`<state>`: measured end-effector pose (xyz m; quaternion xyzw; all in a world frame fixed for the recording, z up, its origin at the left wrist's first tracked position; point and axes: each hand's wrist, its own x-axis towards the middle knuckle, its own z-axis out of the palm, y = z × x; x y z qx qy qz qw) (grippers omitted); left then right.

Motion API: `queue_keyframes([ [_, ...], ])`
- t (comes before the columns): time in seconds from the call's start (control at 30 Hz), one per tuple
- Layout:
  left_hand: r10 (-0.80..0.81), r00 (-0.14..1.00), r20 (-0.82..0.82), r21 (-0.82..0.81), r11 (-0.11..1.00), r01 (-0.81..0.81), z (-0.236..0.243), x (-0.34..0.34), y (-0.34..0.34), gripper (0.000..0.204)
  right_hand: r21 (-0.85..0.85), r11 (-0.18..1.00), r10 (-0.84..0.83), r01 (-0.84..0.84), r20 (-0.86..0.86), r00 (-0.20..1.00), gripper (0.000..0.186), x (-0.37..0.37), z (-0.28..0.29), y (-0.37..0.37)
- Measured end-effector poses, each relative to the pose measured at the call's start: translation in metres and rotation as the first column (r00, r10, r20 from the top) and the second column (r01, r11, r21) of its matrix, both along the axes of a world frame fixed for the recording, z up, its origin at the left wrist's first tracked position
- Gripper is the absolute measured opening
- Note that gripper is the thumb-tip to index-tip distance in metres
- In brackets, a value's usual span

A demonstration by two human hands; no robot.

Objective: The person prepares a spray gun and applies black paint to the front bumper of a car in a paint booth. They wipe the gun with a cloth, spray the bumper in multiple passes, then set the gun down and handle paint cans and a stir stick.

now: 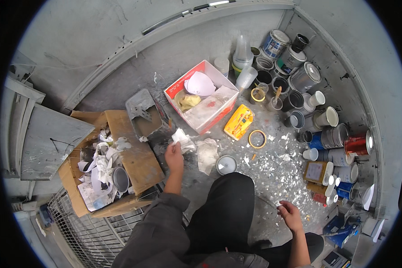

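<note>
My left hand (174,157) is closed on a crumpled white wipe (183,139), held beside the red-and-white box (212,123). A second crumpled wipe (207,155) lies on the paint-stained surface just right of it. Near my knee stands a small round tin (226,165) with a pale grey top. My right hand (290,215), at the lower right, has its fingers pinched together. From its fingertips a thin, dark, stick-like thing (267,202) seems to reach leftward; its kind cannot be made out.
A cardboard box (140,172) full of used wipes stands at left on a metal grating (87,228). Behind it is a grey-stained open can (144,129). A yellow packet (239,122) and a tape roll (257,139) lie centrally. Several paint cans (306,77) and cups line the right wall.
</note>
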<state>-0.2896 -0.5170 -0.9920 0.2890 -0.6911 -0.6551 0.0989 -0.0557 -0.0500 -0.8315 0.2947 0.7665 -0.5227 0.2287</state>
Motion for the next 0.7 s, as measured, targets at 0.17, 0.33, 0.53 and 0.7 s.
queue_keyframes([
  [0.17, 0.017, 0.998, 0.06, -0.148, 0.989, -0.008, -0.004, 0.01, -0.014, 0.028, 0.18, 0.933, 0.33, -0.311, -0.088, 0.94, 0.039, -0.082, 0.09, -0.057],
  [0.33, -0.318, 0.948, -0.019, -0.688, 0.692, 0.219, -0.007, 0.039, 0.024, 0.029, 0.209, 0.898, 0.424, -0.388, -0.172, 0.889, 0.037, -0.088, 0.114, -0.078],
  [0.53, -0.179, 0.821, 0.543, -0.59, 0.615, 0.524, -0.012, 0.01, 0.09, 0.056, 0.367, 0.731, 0.659, -0.576, -0.158, 0.735, 0.04, -0.105, 0.101, -0.092],
  [0.7, -0.195, 0.804, 0.562, -0.572, 0.611, 0.548, -0.026, 0.006, 0.091, 0.048, 0.397, 0.72, 0.672, -0.569, -0.192, 0.715, 0.039, -0.118, 0.084, -0.091],
])
